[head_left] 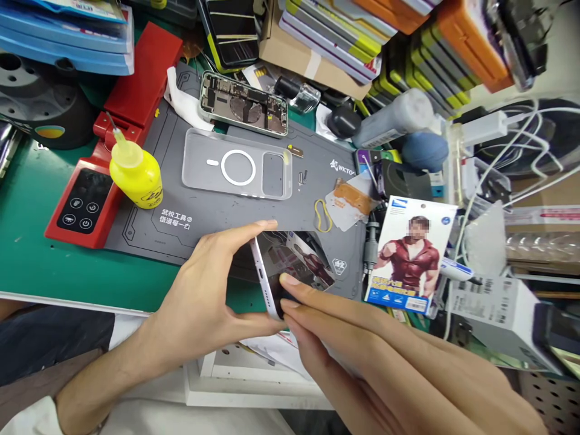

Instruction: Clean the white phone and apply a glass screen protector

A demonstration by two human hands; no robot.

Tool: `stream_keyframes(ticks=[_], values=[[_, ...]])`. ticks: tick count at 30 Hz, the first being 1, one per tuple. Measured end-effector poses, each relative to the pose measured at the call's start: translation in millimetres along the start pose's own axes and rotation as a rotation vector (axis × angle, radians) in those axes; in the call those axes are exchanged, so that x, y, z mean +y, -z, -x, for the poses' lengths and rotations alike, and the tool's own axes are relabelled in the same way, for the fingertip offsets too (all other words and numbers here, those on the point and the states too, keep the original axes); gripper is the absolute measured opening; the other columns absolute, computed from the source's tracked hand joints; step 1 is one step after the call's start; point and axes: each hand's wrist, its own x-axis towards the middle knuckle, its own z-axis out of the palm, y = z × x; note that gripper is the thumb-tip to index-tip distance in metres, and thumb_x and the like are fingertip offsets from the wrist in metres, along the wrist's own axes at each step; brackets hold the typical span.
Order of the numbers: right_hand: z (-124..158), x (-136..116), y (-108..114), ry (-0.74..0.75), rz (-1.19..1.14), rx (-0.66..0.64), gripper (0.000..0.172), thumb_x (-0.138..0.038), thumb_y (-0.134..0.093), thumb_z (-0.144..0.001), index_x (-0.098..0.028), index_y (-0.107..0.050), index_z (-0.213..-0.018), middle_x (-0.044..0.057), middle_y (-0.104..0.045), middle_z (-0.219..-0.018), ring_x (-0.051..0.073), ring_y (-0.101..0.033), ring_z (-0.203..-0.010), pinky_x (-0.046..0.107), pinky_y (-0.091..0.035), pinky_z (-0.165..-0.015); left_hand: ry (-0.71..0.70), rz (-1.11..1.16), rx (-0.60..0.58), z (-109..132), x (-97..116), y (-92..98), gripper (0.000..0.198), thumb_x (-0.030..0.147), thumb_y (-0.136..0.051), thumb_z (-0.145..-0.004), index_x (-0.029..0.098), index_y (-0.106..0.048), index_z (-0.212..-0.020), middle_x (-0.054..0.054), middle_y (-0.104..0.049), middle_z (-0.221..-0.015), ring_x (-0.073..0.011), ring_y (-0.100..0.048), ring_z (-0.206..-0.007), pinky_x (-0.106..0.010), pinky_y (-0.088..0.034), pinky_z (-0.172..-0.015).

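Left hand (199, 293) clamped across slim, flat-edged smartphone (299, 257); right hand (362, 341) has bunched fingertips on its glossy reflective glass, can't tell if gripping. Phone tilted over near edge of smooth grey repair mat (226, 220). Beyond: frosted translucent phone case (199, 172) with white ring, opened phone (220, 103), rounded yellow squeeze bottle (136, 178).

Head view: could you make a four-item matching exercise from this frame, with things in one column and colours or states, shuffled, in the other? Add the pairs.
Things
1. Phone case
2. Dark-screened phone
3. Squeeze bottle
4. Phone behind the case

Colours or states
A. Yellow, with a needle tip
B. Inner parts exposed
C. Translucent, with a white ring
D. Gripped by the left hand, the right hand touching it with its fingertips

Pairs: 1-C, 2-D, 3-A, 4-B
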Motion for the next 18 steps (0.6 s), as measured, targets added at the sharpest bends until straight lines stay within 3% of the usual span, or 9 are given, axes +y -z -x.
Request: stream_keyframes(ticks=[5,10,14,18], values=[[-2,5,-3,-0.030,-0.070,-0.046,0.018,-0.008,-0.064,-0.111,-0.017,-0.072,-0.124,0.007,-0.078,-0.130,0.020,-0.081,-0.108,0.021,-0.066,-0.099,-0.022,-0.090,-0.024,1,1,5.8,0.083,0.041,-0.090,-0.093,0.028,-0.044,-0.160,-0.004,-0.061,-0.166,-0.0184,-0.060,-0.152,-0.029,-0.046,-0.129],[-6,19,-22,-0.081,-0.280,0.077,0.021,-0.004,-0.064,-0.111,-0.020,-0.071,-0.122,0.001,-0.078,-0.125,0.012,-0.078,-0.112,0.017,-0.061,-0.103,-0.020,-0.225,-0.057,2,4,15.9,0.078,0.047,-0.084,-0.099,0.026,-0.044,-0.163,-0.003,-0.062,-0.165,-0.0145,-0.059,-0.153,-0.022,-0.042,-0.130],[-8,31,-33,-0.051,-0.399,0.123,0.022,-0.002,-0.066,-0.109,-0.019,-0.071,-0.121,-0.001,-0.078,-0.122,0.009,-0.075,-0.113,0.015,-0.059,-0.102,0.040,-0.095,-0.100,1,7,18.8,0.087,0.044,-0.086,-0.098,0.036,-0.037,-0.170,0.001,-0.053,-0.174,-0.0162,-0.054,-0.159,-0.025,-0.042,-0.133],[-8,44,-35,-0.066,-0.535,0.256,0.040,0.003,-0.069,-0.104,-0.022,-0.073,-0.134,0.002,-0.077,-0.128,0.017,-0.074,-0.120,0.027,-0.062,-0.100,0.063,0.125,-0.191,-11,8,11.6,0.097,0.042,-0.085,-0.098,0.044,-0.027,-0.176,0.001,-0.038,-0.183,-0.0231,-0.042,-0.168,-0.036,-0.041,-0.138]])
